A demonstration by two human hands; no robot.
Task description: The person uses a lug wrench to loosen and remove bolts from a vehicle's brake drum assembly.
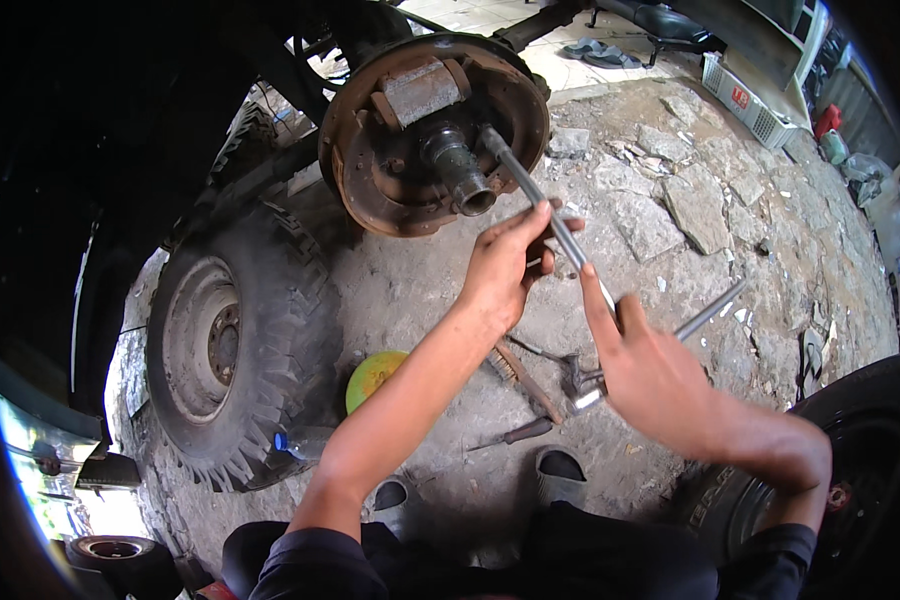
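Note:
A rusty round brake backing plate [362,203] faces me on the axle, with a metal spindle [457,168] jutting from its middle. A grey block-like part [422,92] sits on its upper side. The socket end of a long metal socket wrench [527,183] reaches the plate right of the spindle; its exact seat is too dark to tell. My left hand [508,262] closes its fingers round the wrench's shaft midway. My right hand [655,375] grips the near end, index finger stretched along the shaft. A metal bar [710,308] sticks out beyond the right hand.
A big knobbly tyre [280,340] on its rim stands left, with a plastic bottle [305,442] and a green round object [372,378] nearby. A hammer [582,380], a wire brush [526,380] and a screwdriver [515,434] lie on the ground. Another tyre [740,510] is right.

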